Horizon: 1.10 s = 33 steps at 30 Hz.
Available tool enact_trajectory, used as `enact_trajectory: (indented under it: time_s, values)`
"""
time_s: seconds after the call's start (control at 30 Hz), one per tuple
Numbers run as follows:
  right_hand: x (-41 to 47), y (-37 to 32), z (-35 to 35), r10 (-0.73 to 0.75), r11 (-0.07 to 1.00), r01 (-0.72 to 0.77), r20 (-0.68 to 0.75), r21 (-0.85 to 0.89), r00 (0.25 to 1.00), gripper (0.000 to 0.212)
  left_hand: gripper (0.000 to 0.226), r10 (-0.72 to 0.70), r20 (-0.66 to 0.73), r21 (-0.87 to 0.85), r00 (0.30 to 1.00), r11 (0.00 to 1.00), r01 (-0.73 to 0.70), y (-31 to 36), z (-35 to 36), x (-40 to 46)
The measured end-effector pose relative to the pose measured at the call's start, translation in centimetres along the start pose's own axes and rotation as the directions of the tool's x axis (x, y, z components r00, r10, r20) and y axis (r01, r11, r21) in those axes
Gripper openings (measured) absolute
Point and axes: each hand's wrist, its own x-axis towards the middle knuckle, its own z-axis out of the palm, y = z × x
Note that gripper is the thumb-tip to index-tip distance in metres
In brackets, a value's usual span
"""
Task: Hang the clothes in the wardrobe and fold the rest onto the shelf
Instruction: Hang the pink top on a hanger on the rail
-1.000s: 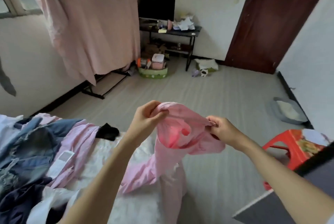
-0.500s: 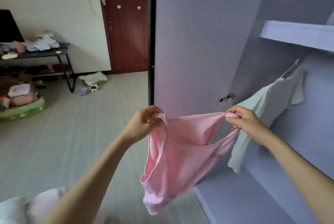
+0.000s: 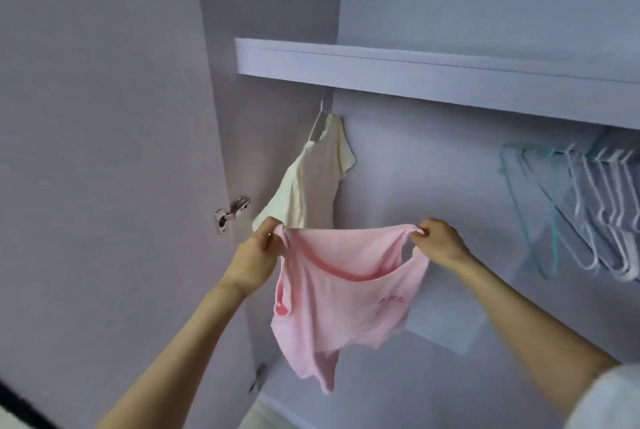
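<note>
Both hands, left hand and right hand, pinch the soft, light pink top by its shoulders, the best spots to hold.

two tops, two hands, one shelf

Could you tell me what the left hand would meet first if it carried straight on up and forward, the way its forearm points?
Most likely the cream T-shirt hanging just above and behind the left hand, which grips the pink top. Depth is unclear, so it might pass beside it and meet the wardrobe's back wall.
</note>
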Motion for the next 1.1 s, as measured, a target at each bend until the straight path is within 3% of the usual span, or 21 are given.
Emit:
enact_trajectory:
  time_s: [0.07, 0.2, 0.27, 0.33, 0.4, 0.43, 0.5, 0.57, 0.67, 0.7, 0.87, 1.0, 1.1]
  values:
    - [0.7, 1.7, -1.4, 0.105, 0.994, -0.106, -0.067, -0.014, 0.992, 0.03, 0.034, 0.038, 0.088, -0.172, 0.995, 0.985, -0.022, 1.3, 2.3, 3.0]
    - [1.5, 3.8, -2.9, 0.199, 0.98, -0.199, -0.052, 0.016, 0.979, 0.014, 0.03, 0.107, 0.153, -0.345, 0.982, 0.937, -0.049, 3.9, 5.6, 6.6]
    - [1.2, 4.9, -3.4, 0.217, 0.976, -0.216, -0.128, 0.017, 0.968, 0.005, 0.029, 0.176, 0.185, -0.381, 0.967, 0.92, -0.094, 5.2, 7.3, 8.2]
    - [0.7, 6.4, -3.9, 0.219, 0.969, -0.248, -0.395, -0.024, 0.892, 0.024, 0.029, 0.278, 0.223, -0.346, 0.934, 0.918, -0.191, 6.6, 9.0, 9.4]
    - [0.0, 8.1, -4.7, 0.159, 0.944, -0.311, -0.667, -0.114, 0.728, 0.037, 0.024, 0.357, 0.264, -0.261, 0.896, 0.921, -0.29, 7.8, 11.1, 10.2]
    - [-0.1, 8.9, -5.2, 0.129, 0.921, -0.354, -0.73, -0.163, 0.671, 0.041, 0.023, 0.392, 0.271, -0.223, 0.879, 0.914, -0.339, 8.3, 12.0, 10.4]
    - [0.0, 10.4, -6.1, 0.215, 0.872, -0.463, -0.728, -0.157, 0.651, 0.049, 0.028, 0.461, 0.289, -0.172, 0.839, 0.887, -0.428, 8.9, 13.2, 10.8]
    - [0.9, 11.9, -6.8, 0.38, 0.856, -0.517, -0.651, -0.022, 0.657, 0.05, 0.027, 0.494, 0.343, -0.124, 0.799, 0.867, -0.483, 9.1, 13.8, 11.3]
    - [2.5, 12.2, -7.8, 0.551, 0.835, -0.436, -0.487, 0.337, 0.678, 0.02, 0.028, 0.457, 0.368, 0.046, 0.81, 0.861, -0.507, 8.8, 13.9, 11.6]
    - [3.1, 12.1, -7.9, 0.561, 0.821, -0.382, -0.47, 0.425, 0.682, 0.019, 0.029, 0.447, 0.366, 0.084, 0.817, 0.858, -0.507, 8.7, 13.8, 11.7]
    - [5.2, 10.8, -6.7, 0.47, 0.843, -0.154, -0.566, 0.516, 0.677, 0.025, 0.033, 0.343, 0.396, 0.063, 0.852, 0.915, -0.397, 7.5, 13.3, 11.5]
    - [3.7, 10.2, -4.1, 0.409, 0.824, 0.014, -0.611, 0.567, 0.678, 0.017, 0.031, 0.158, 0.416, -0.187, 0.895, 0.979, -0.086, 6.7, 13.3, 10.2]
    - [1.4, 10.7, -0.8, 0.419, 0.783, 0.067, -0.604, 0.619, 0.678, 0.041, 0.034, 0.134, 0.414, -0.36, 0.9, 0.932, 0.026, 6.3, 12.6, 9.0]
